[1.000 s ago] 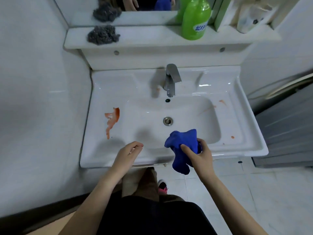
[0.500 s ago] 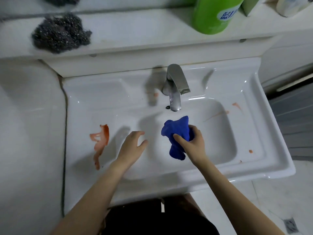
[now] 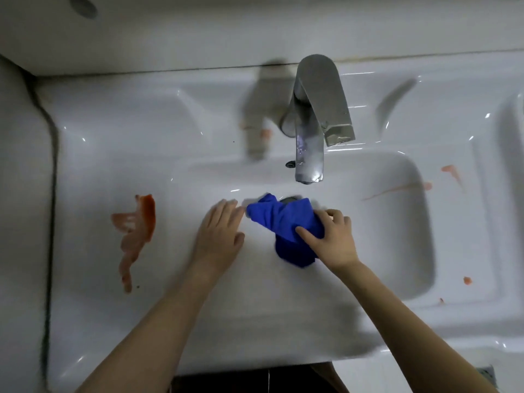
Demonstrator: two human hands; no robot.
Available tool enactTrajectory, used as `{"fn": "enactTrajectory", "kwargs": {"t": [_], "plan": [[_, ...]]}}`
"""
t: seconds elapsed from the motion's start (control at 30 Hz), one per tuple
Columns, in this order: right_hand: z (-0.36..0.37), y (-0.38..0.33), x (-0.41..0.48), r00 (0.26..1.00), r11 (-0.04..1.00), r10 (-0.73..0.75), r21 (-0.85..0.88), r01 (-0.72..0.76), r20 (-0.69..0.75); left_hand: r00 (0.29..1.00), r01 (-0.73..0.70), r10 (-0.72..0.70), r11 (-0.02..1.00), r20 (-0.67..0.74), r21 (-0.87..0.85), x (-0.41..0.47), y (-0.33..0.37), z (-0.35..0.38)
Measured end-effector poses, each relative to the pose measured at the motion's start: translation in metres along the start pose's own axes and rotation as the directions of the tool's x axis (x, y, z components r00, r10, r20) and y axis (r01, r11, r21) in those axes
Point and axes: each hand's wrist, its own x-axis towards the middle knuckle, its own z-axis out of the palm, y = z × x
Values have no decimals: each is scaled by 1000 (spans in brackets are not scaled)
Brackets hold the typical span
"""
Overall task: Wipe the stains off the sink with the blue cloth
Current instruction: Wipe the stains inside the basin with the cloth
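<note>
The right hand (image 3: pixel 333 239) has its grip closed around the bunched blue cloth (image 3: pixel 286 231), which sits low in the middle of the white sink (image 3: pixel 170 321) basin, below the metal faucet (image 3: pixel 312 120) spout and partly covering the drain. The left hand (image 3: pixel 219 236) lies flat and open beside it, fingers together, holding nothing, fingertips almost touching the cloth's left tip. A large orange-red stain (image 3: pixel 139 231) marks the sink's left ledge, and fainter orange smears (image 3: pixel 450 174) show near its right edge.
</note>
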Motion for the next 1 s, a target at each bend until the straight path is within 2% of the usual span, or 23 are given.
{"fn": "enactTrajectory", "kwargs": {"t": [0.13,0.33,0.4,0.47,0.57,0.63,0.7,0.83,0.93,0.97,1.0], "plan": [[6,-10,15,989,997,-67,25,71,-130,999,-30,31,998,-14,59,-1,-2,6],[-6,-33,5,967,952,-225,187,244,-116,1000,-22,22,999,-5,30,0,-2,2],[-20,-37,1,974,917,-184,334,219,-132,1000,-23,23,999,-2,33,0,-3,3],[-36,-38,1,982,835,-88,525,164,-166,1000,-20,20,999,-3,41,1,-4,5],[-59,-17,13,948,812,89,574,108,-305,999,-24,26,998,-47,52,3,-4,9],[-67,5,24,912,826,221,564,13,-345,994,-39,44,998,-96,54,3,-4,12],[-65,24,33,895,838,306,538,-92,-324,990,-50,56,997,-130,56,3,-4,16],[-56,36,33,908,883,300,445,-149,-292,986,-17,17,1000,-166,3,6,-1,20],[-53,37,22,865,980,123,194,-31,-486,969,47,-76,991,-234,-127,13,15,15],[-50,36,18,858,996,11,84,38,-514,963,78,-131,972,-237,-222,16,24,13],[-46,33,14,871,992,-113,1,130,-478,963,118,-194,927,-186,-356,18,36,11]]}}
